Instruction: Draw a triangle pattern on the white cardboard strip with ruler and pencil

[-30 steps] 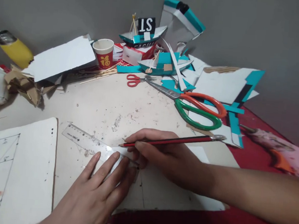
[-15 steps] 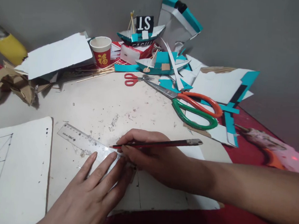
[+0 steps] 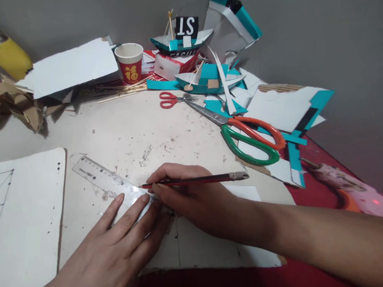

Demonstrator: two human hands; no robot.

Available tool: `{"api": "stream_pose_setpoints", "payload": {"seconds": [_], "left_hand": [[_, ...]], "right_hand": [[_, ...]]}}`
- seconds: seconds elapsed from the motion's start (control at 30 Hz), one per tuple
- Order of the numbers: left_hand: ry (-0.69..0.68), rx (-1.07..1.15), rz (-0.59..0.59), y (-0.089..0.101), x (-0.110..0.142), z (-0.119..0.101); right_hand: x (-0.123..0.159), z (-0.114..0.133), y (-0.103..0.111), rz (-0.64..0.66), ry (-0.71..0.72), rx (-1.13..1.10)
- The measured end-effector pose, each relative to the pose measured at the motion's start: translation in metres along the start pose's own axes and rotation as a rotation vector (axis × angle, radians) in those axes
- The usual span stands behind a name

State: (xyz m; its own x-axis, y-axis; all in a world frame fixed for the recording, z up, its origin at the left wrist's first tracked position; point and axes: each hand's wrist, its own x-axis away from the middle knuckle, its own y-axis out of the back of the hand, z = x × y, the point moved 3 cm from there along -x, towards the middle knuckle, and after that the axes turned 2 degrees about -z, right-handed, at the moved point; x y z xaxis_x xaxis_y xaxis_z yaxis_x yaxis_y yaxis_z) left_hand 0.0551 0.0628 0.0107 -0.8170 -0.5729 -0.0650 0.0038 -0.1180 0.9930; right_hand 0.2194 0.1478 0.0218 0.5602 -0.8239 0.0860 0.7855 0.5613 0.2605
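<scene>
My left hand (image 3: 127, 240) lies with fingers spread, pressing a clear plastic ruler (image 3: 101, 172) down over a white card sheet (image 3: 203, 250). A straight drawn line shows on that sheet below my hands. In my right hand (image 3: 193, 201) is a dark red and black pencil (image 3: 202, 180), pinched between thumb and fingers. Its tip rests by the upper edge of the ruler, just above my left fingertips. The ruler's right end is hidden under my hands.
Large scissors (image 3: 248, 139) with orange and green handles lie behind my right hand, near small red scissors (image 3: 169, 100). Paper boats (image 3: 209, 83), a red paper cup (image 3: 129, 63) and card scraps line the back. A marked sheet (image 3: 33, 219) lies left; a pink glue gun (image 3: 350, 187) sits right.
The pencil has shifted slightly left along the ruler's edge, and its upper end has tilted up a little. My left hand stays on the ruler. The whole view has shifted slightly.
</scene>
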Motion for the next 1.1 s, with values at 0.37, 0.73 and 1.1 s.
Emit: {"api": "stream_pose_setpoints", "payload": {"seconds": [0.37,0.73,1.1], "left_hand": [[0.009,0.017,0.008,0.0017,-0.0020,0.0011],[0.011,0.041,-0.026,0.0018,-0.0003,0.0011],[0.011,0.048,0.001,0.0017,0.0007,0.0007]], "right_hand": [[-0.0031,0.0030,0.0000,0.003,-0.024,0.016],[-0.0056,0.0058,0.0027,0.025,0.032,0.115],[-0.0062,0.0087,0.0045,0.044,0.057,0.129]]}}
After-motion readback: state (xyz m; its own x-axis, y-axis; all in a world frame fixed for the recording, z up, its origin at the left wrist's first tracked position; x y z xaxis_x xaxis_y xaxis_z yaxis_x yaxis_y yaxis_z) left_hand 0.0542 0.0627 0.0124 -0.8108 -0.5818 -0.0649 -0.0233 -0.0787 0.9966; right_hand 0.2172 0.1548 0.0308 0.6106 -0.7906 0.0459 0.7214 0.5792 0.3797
